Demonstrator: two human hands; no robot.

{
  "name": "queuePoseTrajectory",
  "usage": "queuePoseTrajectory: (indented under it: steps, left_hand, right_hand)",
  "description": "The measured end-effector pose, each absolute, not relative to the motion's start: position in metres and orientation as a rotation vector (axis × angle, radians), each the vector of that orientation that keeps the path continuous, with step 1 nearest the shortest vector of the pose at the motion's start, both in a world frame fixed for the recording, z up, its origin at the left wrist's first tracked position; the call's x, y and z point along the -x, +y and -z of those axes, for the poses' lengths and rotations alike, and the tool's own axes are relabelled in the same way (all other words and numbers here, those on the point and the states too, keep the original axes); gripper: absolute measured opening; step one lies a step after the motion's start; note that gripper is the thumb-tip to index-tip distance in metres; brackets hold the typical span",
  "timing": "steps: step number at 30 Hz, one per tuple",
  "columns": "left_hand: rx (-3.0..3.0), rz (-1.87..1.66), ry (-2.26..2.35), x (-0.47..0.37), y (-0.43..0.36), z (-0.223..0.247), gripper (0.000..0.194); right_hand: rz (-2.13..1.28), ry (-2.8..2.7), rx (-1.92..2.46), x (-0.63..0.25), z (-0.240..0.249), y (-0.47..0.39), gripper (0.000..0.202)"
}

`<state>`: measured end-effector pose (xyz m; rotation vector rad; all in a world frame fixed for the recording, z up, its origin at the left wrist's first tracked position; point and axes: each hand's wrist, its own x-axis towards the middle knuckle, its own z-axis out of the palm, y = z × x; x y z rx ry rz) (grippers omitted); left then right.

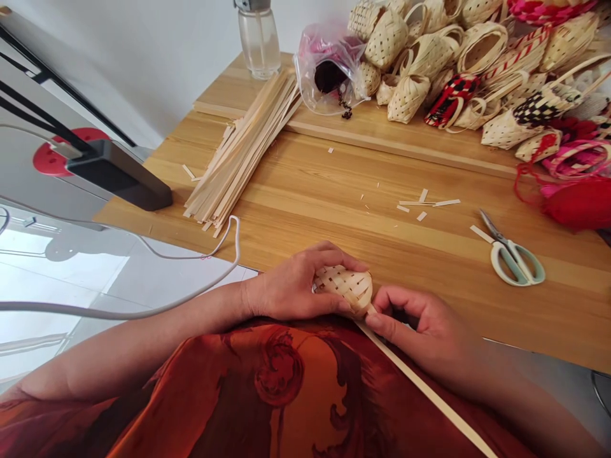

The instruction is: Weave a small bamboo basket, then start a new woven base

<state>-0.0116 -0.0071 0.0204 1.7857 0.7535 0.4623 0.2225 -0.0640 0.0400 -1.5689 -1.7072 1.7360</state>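
As far as this view lets one tell, no lettering or numbers are legible.

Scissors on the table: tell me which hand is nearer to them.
Right. In the picture, the right hand is below and left of the scissors; the left hand is farther left, holding the woven piece.

Strips [251, 146] piled left on the table [310, 203], bottle [260, 48] just behind, bag [310, 57] right of that, baskets [409, 98] further right. Scissors [510, 248] sit in front of those, scraps [420, 203] to their left. Weaving [342, 281] down front, between left hand [298, 280] and right hand [427, 324].
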Motion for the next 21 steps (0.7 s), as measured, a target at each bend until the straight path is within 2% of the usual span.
queuePoseTrajectory:
  steps: [5, 16, 18, 21]
  left_hand:
    - [-1.748, -0.479, 0.789, 0.0115, -0.0083, -0.0176, 0.056]
    - [-1.540, -0.520, 0.816, 0.0059, -0.0116, -0.0180, 0.048]
    - [-1.361, -0.512, 0.847, 0.0045, -0.0134, -0.0165, 0.057]
    - [-1.096, -0.530, 0.857, 0.0032, -0.0145, -0.0121, 0.081]
  right_hand:
    - [-1.833, -1.669, 1.544, -0.2275, -0.0420, -0.0661, 0.033]
    - [-1.734, -1.651, 1.488, -0.2207, -0.0366, -0.0679, 0.035]
    - [-1.726, -1.665, 1.468, -0.2226, -0.0368, -0.0664, 0.034]
    - [-1.692, -1.659, 1.465, -0.2240, -0.0364, -0.0647, 0.031]
